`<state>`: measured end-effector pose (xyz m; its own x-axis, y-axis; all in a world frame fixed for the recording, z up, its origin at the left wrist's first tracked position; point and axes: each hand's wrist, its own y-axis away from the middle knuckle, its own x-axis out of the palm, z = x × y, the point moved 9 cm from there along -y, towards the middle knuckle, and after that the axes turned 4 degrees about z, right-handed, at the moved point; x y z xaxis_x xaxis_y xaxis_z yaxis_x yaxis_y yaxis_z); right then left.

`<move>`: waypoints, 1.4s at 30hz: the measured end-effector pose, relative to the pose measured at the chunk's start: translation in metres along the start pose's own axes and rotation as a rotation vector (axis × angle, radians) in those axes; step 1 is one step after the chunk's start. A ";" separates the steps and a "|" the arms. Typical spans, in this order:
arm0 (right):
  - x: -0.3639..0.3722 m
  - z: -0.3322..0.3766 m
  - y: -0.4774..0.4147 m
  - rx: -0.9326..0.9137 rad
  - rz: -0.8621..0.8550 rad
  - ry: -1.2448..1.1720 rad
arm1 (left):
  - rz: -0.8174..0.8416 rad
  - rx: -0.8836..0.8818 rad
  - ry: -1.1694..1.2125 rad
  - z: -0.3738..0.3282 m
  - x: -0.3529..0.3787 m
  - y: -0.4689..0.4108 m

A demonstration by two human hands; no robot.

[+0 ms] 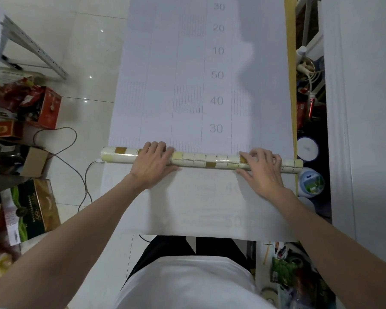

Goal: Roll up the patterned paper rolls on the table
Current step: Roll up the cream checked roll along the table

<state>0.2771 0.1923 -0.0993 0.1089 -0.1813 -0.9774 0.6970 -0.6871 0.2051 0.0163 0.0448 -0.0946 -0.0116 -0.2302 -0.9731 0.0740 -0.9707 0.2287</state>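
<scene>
My left hand (153,162) and right hand (260,167) lie palm down over the patterned paper roll (198,160), fingers curled over its top and far side, the left nearer the roll's left half and the right toward its right end. Neither is pinching anything; both simply press on the tube, which lies crosswise on the table (291,85). The roll shows a cream tile pattern with a few gold-brown squares. Beyond it, a long stretch of unrolled sheet (187,63) runs away from me, its pale back printed with grid lines and numbers, reaching out of view at the top, so I judge most of the rolling is yet to be done. Another pale sheet (187,208) lies between the roll and me; whether it is the same piece I cannot tell. I see only this one roll here, so how many others remain I can't say.
</scene>
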 end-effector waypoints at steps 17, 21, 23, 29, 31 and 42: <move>-0.006 -0.002 -0.013 0.066 -0.003 -0.101 | -0.078 -0.011 0.129 0.007 -0.002 -0.005; -0.005 -0.003 -0.016 0.024 -0.003 -0.031 | -0.069 -0.017 0.102 0.008 -0.004 -0.008; -0.009 0.000 -0.018 0.008 -0.041 -0.026 | -0.084 -0.018 0.117 0.008 -0.006 -0.009; -0.004 -0.004 -0.021 0.013 -0.016 -0.079 | -0.101 -0.029 0.136 0.013 -0.003 -0.003; -0.001 -0.005 -0.022 0.004 0.000 -0.050 | -0.089 -0.056 0.089 0.015 -0.004 -0.004; -0.005 -0.004 -0.026 0.059 -0.041 0.005 | -0.069 -0.043 0.086 0.022 -0.005 -0.014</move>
<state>0.2618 0.2140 -0.0999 0.0846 -0.1490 -0.9852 0.6582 -0.7340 0.1675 -0.0062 0.0581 -0.0926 0.0670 -0.1544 -0.9857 0.1191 -0.9796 0.1616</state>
